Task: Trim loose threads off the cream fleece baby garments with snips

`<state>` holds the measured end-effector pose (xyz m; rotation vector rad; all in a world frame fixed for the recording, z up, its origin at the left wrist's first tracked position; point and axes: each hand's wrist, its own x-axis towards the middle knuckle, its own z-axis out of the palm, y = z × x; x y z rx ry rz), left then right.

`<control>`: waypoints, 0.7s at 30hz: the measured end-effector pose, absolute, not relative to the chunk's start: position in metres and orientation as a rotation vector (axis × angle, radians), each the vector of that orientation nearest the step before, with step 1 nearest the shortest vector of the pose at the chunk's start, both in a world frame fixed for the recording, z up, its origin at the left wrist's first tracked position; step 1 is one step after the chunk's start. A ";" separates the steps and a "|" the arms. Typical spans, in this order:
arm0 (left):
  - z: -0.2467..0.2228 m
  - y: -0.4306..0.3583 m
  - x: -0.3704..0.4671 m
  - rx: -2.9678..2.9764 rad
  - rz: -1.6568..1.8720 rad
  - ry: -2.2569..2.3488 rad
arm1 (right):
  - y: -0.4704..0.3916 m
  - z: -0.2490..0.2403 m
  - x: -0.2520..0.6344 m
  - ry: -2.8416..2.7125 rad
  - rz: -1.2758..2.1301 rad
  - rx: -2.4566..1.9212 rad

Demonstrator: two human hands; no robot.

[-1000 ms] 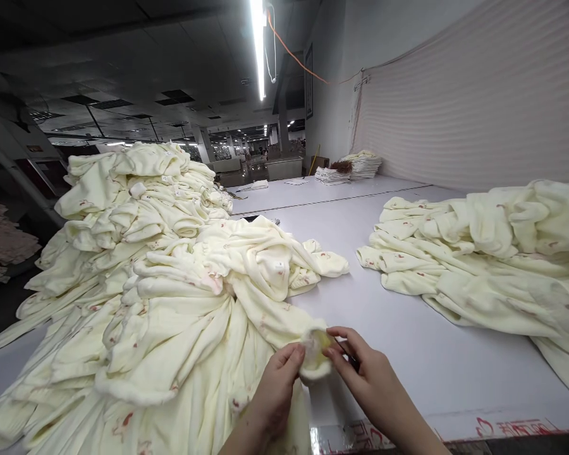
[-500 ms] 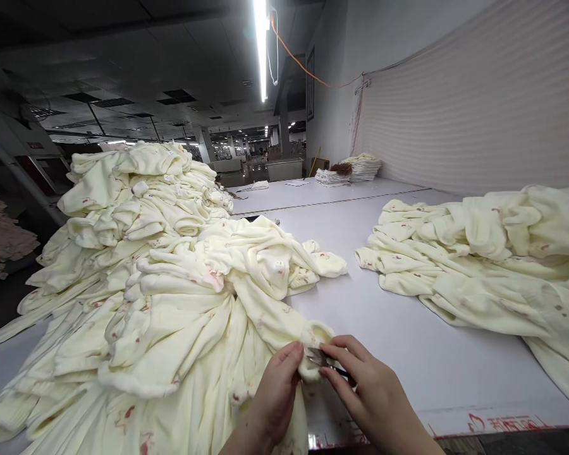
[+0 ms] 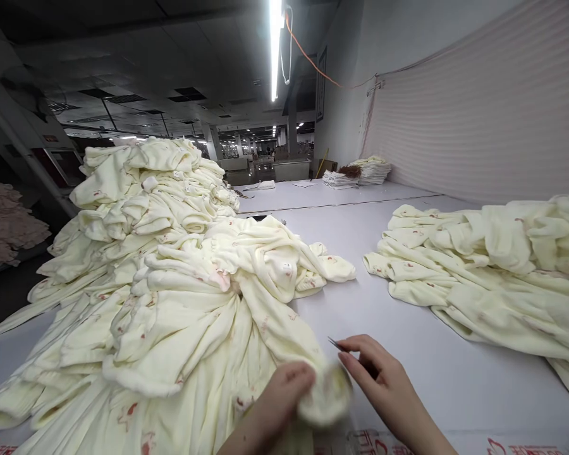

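Observation:
My left hand (image 3: 284,401), smeared a little by motion, is closed on a pale yellow garment (image 3: 284,322) near its cuff (image 3: 327,398). The cuff's open end faces right and is blurred. In my right hand (image 3: 384,385) is a small pair of thread snips (image 3: 334,343), pinched between thumb and fingers, with thin metal points jutting up and left. The rest of the snips is hidden by the hand. The points are apart from the cloth, just above and right of the cuff. The garment's body lies among similar soft garments with small reddish prints.
A tall heap of pale yellow garments (image 3: 146,183) fills the left of the white table (image 3: 341,316). Another pile (image 3: 483,265) lies to the right. Folded stacks (image 3: 372,170) stand at the back by the wall. A lamp (image 3: 275,50) hangs overhead.
The snips have moved off the cuff, up and to the right, with my right hand. My left hand has shifted slightly right and down, swinging the cuff. The view has turned a little left.

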<state>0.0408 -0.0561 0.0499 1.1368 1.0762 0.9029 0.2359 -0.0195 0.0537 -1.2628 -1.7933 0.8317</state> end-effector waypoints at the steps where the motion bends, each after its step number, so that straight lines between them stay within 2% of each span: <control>1: 0.048 -0.061 0.035 1.279 0.762 1.129 | -0.013 0.051 0.238 -1.720 0.873 -1.301; 4: 0.047 -0.064 0.025 1.521 0.488 1.147 | 0.009 0.041 0.235 -1.507 0.976 -1.382; 8: 0.037 -0.027 0.035 1.897 0.668 1.400 | 0.044 0.026 0.213 -1.333 1.131 -1.298; 11: 0.015 0.005 0.036 2.217 0.641 1.420 | 0.067 0.021 0.192 -1.295 1.194 -1.224; 21: -0.029 -0.008 -0.014 2.146 0.625 1.427 | 0.112 0.036 0.108 -1.174 1.176 -1.016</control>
